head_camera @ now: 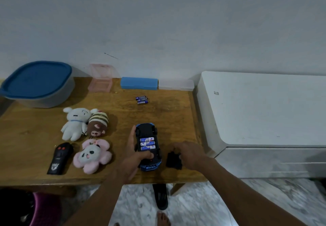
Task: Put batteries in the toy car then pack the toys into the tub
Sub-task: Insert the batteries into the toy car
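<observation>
A blue toy car [148, 132] lies upside down on the wooden table [35, 125], its battery bay open with three batteries [147, 143] inside. My left hand [131, 152] grips the car's left side, thumb on its underside. My right hand [187, 152] reaches down onto the black battery cover [172, 160] lying right of the car. Three loose batteries [142, 100] lie further back. A white plush [75, 122], a brown striped plush [97, 124], a pink panda plush [91, 155] and a black remote [60, 158] lie to the left. The grey tub [58, 95] with blue lid [35, 78] stands at back left.
A pink open box [100, 83], a blue case [139, 83] and a clear case [176, 84] line the wall. A white cabinet [264, 109] stands right of the table. Below the table edge are a black sandal [160, 197] and a foot on the marble floor.
</observation>
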A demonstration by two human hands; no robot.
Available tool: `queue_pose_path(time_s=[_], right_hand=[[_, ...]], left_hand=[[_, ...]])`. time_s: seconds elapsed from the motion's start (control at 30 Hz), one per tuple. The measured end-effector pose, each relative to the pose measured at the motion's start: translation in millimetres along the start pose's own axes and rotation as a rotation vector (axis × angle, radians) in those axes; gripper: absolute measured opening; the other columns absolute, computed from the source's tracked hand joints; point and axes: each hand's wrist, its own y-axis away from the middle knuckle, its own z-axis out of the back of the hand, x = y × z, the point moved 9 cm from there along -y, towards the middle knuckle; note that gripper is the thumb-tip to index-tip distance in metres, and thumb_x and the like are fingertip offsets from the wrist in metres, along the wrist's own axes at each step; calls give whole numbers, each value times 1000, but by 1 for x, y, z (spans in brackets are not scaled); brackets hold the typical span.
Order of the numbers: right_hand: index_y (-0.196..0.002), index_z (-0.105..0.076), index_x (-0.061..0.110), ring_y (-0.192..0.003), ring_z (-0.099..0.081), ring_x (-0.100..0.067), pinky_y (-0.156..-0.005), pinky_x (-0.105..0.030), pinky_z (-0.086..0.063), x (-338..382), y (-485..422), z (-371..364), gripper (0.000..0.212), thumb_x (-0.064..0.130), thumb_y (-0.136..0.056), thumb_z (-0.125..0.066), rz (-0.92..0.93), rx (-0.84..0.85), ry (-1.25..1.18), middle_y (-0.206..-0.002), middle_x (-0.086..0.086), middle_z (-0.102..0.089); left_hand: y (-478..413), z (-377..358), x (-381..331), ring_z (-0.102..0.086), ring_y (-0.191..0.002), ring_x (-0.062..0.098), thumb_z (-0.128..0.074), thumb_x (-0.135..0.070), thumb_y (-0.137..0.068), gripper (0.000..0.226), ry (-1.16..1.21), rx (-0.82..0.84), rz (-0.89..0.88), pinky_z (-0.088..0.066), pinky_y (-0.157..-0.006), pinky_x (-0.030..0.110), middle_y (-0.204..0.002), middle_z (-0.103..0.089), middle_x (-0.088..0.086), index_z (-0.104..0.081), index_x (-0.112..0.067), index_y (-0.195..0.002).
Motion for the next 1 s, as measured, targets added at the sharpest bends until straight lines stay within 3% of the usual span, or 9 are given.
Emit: queue_pose_path(time_s=[0.1,0.23,0.4,0.5,0.67,0.87,1.0], right_hand=[[-116,-59,24,-95,-61,-21,-64,-26,-42,0,-1,5,39,2,-84,-56,-6,-22,-25,-105,-3,-64],[-118,-59,21,-92,-61,-20,-76,-35,-55,9,-4,22,31,11,-89,-55,-70,-54,-178,-108,-5,-63],[-122,-56,22,-89,-54,-11,-70,-24,-45,51,-11,52,26,26,-97,-52,-138,-90,-507,-106,2,-59],[-121,-57,20,-90,-53,-8,-66,-16,-41,80,-19,60,28,24,-93,-59,-134,-145,-562,-106,0,-62],[-120,-62,17,-91,-60,-14,-82,-26,-52,106,-27,65,30,20,-89,-65,-186,-234,-578,-105,-6,-65],[-121,-64,15,-91,-59,-11,-77,-20,-47,124,-25,66,33,15,-88,-66,-281,-376,-609,-112,-6,-67],[-121,-65,15,-97,-64,-15,-80,-21,-51,135,-25,60,33,11,-88,-65,-349,-444,-692,-113,-7,-69]], left_hand=[[-1,1,-5,-62,-111,36,-59,30,-68,117,-12,4,-5,-50,-93,56,-129,-60,10,-21,-50,-145],[-2,3,-13,-62,-112,36,-58,29,-70,117,-18,36,-15,-49,-94,56,-129,-60,11,-20,-51,-145],[-6,11,-30,-63,-111,33,-61,28,-69,117,-51,67,-55,-53,-90,51,-131,-59,8,-19,-47,-148],[-8,16,-45,-63,-111,32,-61,28,-70,115,-63,96,-92,-54,-88,48,-133,-58,8,-17,-44,-149],[-9,35,-65,-65,-109,30,-64,25,-70,114,-120,107,-157,-55,-87,44,-130,-60,7,-17,-41,-149],[-9,53,-77,-63,-112,27,-70,21,-69,117,-180,91,-231,-51,-94,55,-136,-55,7,-15,-40,-151],[-2,57,-90,-61,-116,23,-70,22,-70,116,-204,82,-313,-53,-95,51,-139,-52,6,-13,-35,-152]])
